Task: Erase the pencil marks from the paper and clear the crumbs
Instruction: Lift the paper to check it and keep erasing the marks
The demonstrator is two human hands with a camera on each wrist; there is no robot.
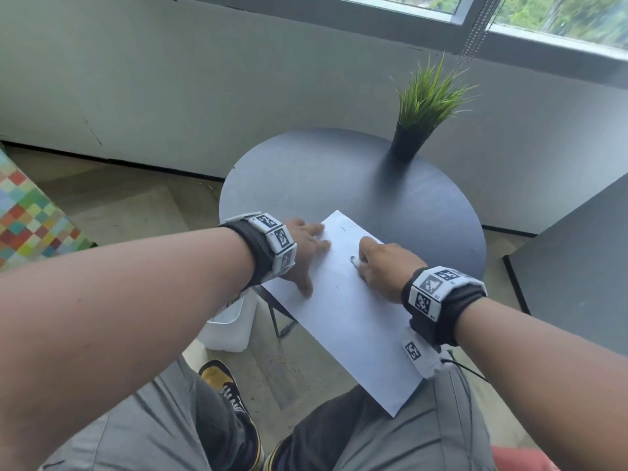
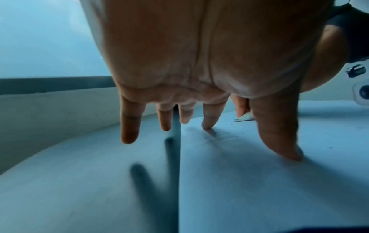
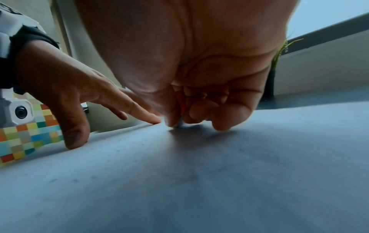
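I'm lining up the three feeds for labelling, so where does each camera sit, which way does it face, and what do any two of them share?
Head: worn on the head, looking forward and down at the round table, paper, plant; both forearms, knees and a shoe show.
Left wrist: under the left hand, looking along spread fingers pressing the paper.
Right wrist: under the right hand, looking along fingers curled round the eraser.
Shared: each wrist view shows the other hand; all show the paper, and the eraser.
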